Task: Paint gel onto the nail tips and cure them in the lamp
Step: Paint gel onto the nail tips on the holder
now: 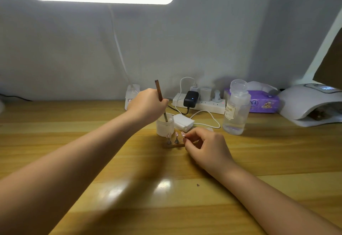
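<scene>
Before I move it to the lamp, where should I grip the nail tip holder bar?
Judging by its pose, pinch the nail tip holder bar at its bare left end, coming from the front-left. The nail tips stand above it, and the right hand covers its right end.

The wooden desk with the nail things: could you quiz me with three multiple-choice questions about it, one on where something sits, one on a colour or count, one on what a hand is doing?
1. Where does the white dome-shaped curing lamp stand?
A. far right of the desk
B. far left of the desk
C. in front of the hands

2. What colour is the soft pack of wipes?
A. green
B. purple
C. red

3. What is the left hand doing?
A. lying flat on the wooden desk
B. lifting the clear liquid bottle
C. holding a thin brown brush with its tip in the small frosted white jar

Answers: 1 A, it sits at the right edge. 2 B, its wrapper is purple. 3 C, its fingers curl round the handle and the tip dips below the jar's rim.
</scene>
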The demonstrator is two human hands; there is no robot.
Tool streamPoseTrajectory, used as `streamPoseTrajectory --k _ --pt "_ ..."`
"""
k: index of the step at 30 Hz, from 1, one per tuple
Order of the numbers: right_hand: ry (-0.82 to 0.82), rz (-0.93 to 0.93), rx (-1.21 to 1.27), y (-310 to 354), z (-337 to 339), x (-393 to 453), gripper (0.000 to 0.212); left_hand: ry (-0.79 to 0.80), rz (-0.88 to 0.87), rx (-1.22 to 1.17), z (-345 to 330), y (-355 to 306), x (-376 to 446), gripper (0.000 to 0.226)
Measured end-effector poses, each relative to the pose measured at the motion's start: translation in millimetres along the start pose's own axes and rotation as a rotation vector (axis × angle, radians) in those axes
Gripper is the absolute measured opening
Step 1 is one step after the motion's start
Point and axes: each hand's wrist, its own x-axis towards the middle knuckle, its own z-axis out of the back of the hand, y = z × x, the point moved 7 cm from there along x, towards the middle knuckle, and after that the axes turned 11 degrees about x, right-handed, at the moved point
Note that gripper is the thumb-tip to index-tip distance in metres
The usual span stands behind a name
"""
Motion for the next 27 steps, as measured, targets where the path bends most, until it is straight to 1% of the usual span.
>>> streamPoseTrajectory --k 4,10,12,15,22,24,27 --pt "-0.012 0.007 0.007 -0.6 0.8 0.2 0.011 0.056 0.025 0.082 -8.1 -0.6 -0.4 0.03" --pt "0.02 0.025 0.005 2.2 -1.4 -0.5 0.011 0.071 0.03 0.087 -10.1 4.4 -1.9 0.03" --pt "0.028 0.031 0.004 3.2 -1.7 -0.9 0.011 0.043 0.023 0.025 -6.5 6.3 -1.5 0.029" --pt "0.029 0.021 0.001 2.7 -1.3 -0.6 0.011 -0.048 0.012 -0.08 4.7 9.2 -0.8 0.029" --pt "0.032 0.025 0.0 2.6 -1.3 -1.3 0.011 -0.195 -0.021 -0.102 18.7 10.8 -10.7 0.034" --pt "0.034 0.029 -0.006 3.1 -1.9 -1.3 0.011 -0.2 -0.012 -0.116 17.0 11.1 -11.1 0.032" --pt "0.02 0.039 -0.011 3.8 -1.4 -1.0 0.01 -0.158 -0.006 -0.109 9.8 10.0 -9.4 0.03"
